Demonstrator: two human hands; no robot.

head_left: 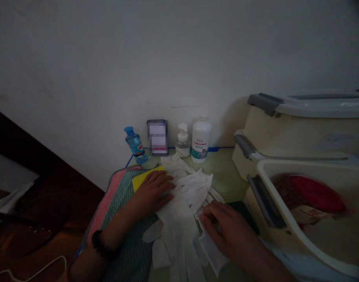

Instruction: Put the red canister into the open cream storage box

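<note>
Several white disposable gloves (pixel 185 196) lie in a loose pile on a pale green table (pixel 223 172). My left hand (pixel 152 192) rests flat on the pile's left side, fingers stretched out over a glove, beside a yellow sponge (pixel 141 177). My right hand (pixel 223 227) lies lower right on the gloves, fingers curled and pinching the edge of a white glove. A dark band sits on my left wrist.
A striped pink and green cloth (pixel 117 203) lies left of the gloves. Against the wall stand a blue bottle (pixel 135 145), a dark box (pixel 157 138), a pump bottle (pixel 183 141) and a white bottle (pixel 201 140). Stacked cream bins (pixel 285 129) and an open bin (pixel 287 231) with red contents fill the right.
</note>
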